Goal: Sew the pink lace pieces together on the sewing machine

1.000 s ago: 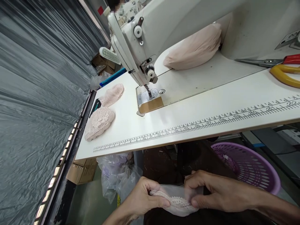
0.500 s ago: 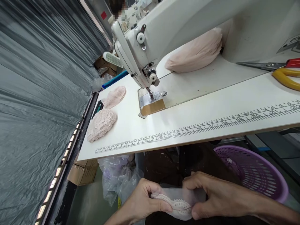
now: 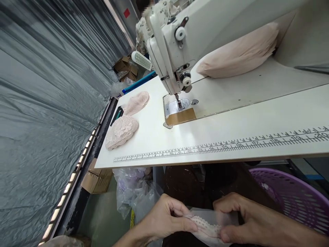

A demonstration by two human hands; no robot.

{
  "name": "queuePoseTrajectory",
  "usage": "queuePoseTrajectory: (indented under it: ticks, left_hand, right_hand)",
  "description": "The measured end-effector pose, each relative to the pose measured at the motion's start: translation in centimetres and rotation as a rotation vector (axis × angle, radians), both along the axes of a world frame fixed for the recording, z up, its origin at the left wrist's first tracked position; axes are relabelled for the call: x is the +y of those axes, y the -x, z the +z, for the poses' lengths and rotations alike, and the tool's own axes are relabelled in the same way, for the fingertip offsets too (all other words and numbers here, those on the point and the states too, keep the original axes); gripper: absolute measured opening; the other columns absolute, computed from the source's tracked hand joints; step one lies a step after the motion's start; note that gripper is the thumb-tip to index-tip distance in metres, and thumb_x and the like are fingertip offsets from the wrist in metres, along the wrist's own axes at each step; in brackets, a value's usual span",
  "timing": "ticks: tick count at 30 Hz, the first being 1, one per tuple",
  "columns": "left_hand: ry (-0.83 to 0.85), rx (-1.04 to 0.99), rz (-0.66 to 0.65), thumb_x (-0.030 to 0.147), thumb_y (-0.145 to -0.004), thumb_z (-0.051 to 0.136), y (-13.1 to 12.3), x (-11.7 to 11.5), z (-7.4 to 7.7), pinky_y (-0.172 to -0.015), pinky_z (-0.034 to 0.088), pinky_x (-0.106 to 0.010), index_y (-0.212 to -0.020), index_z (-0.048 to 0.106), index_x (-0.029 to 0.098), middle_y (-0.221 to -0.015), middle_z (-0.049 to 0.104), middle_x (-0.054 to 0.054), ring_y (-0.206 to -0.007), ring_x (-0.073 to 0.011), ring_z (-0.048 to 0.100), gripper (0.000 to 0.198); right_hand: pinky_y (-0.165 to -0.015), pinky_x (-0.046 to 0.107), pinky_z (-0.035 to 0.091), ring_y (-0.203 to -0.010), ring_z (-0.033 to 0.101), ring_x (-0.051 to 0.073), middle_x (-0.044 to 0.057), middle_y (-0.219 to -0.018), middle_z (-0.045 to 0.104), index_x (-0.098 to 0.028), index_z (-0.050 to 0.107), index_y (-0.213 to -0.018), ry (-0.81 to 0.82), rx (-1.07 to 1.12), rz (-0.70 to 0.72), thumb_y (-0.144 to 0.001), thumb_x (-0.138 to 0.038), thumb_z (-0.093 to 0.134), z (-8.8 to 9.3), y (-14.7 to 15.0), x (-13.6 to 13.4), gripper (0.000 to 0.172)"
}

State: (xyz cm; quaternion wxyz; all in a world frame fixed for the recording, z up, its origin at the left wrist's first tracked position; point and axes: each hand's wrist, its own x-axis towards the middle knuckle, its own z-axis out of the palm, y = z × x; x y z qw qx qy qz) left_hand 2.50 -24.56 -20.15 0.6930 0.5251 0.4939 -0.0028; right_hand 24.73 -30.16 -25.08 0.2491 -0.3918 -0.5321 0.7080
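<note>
Between my two hands, below the table's front edge, is a piece of sheer pale fabric with a scalloped lace edge [image 3: 205, 224]. My left hand [image 3: 167, 218] pinches its left end between thumb and fingers. At the other end, my right hand [image 3: 238, 218] grips it, thumb on the near side and fingers behind. A seam line runs along the lace. Over the table stands a sewing machine [image 3: 164, 51], its presser foot and needle [image 3: 179, 101] above the metal plate, with no fabric beneath.
Two pale pink lace pieces [image 3: 122, 132] lie at the table's left, beside a dark green-black object [image 3: 117, 116]. A pink fabric bundle [image 3: 239, 55] sits under the machine arm. A purple basket [image 3: 295, 192] stands lower right; plastic bags [image 3: 138, 192] and a cardboard box [image 3: 96, 180] are below.
The view has swung, so the table and machine appear shifted right and the scissors' handles are out of frame. Both hands still hold the lace-edged fabric, which is tilted slightly more.
</note>
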Motion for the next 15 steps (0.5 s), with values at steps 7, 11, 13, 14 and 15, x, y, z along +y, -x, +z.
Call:
queuePoseTrajectory:
  ticks: [7,11,13,14,15]
  left_hand:
    - [-0.023,-0.029,-0.022,0.033,-0.054,0.084,-0.5,-0.1,0.3,-0.055,0.035,-0.017,-0.071,0.073,0.009,-0.06,0.06,-0.001,-0.055,-0.0071,0.046,0.031]
    - [-0.053,-0.016,-0.02,0.03,-0.049,0.086,-0.5,-0.4,0.3,-0.063,0.04,-0.019,-0.075,0.074,0.01,-0.069,0.066,-0.004,-0.064,-0.011,0.053,0.034]
    - [-0.056,0.012,-0.008,0.033,-0.052,0.085,-0.5,-0.6,0.2,-0.06,0.039,-0.019,-0.075,0.074,0.01,-0.068,0.066,-0.004,-0.063,-0.0107,0.053,0.034]
    - [-0.062,0.025,-0.005,0.034,-0.053,0.084,-0.6,-0.6,0.1,-0.059,0.039,-0.018,-0.076,0.074,0.01,-0.068,0.066,-0.004,-0.062,-0.0105,0.053,0.034]
    - [-0.071,0.036,-0.003,0.035,-0.053,0.084,-0.6,-0.6,0.1,-0.059,0.038,-0.018,-0.076,0.074,0.01,-0.067,0.065,-0.004,-0.062,-0.0104,0.052,0.035]
  right_hand:
    - [-0.052,0.022,0.027,-0.057,0.039,0.01,-0.004,-0.058,0.045,-0.016,0.055,-0.06,0.05,0.036,-0.042,-0.07,-0.039,0.065,0.0,0.6,0.1,0.027]
    - [-0.053,0.021,0.028,-0.058,0.041,0.01,-0.003,-0.06,0.047,-0.015,0.058,-0.062,0.062,0.036,-0.041,-0.073,-0.038,0.065,-0.7,0.0,-0.5,0.026]
    - [-0.054,0.021,0.029,-0.059,0.042,0.011,-0.003,-0.06,0.047,-0.015,0.059,-0.063,0.049,0.035,-0.041,-0.074,-0.039,0.065,-0.9,-0.3,-0.7,0.028]
    - [-0.054,0.021,0.029,-0.06,0.042,0.011,-0.004,-0.061,0.047,-0.015,0.059,-0.063,0.037,0.031,-0.044,-0.075,-0.04,0.065,-1.0,-0.4,-0.7,0.028]
    - [-0.055,0.021,0.029,-0.06,0.043,0.011,-0.004,-0.061,0.047,-0.015,0.059,-0.063,0.028,0.026,-0.045,-0.075,-0.04,0.065,-1.0,-0.4,-0.8,0.028]
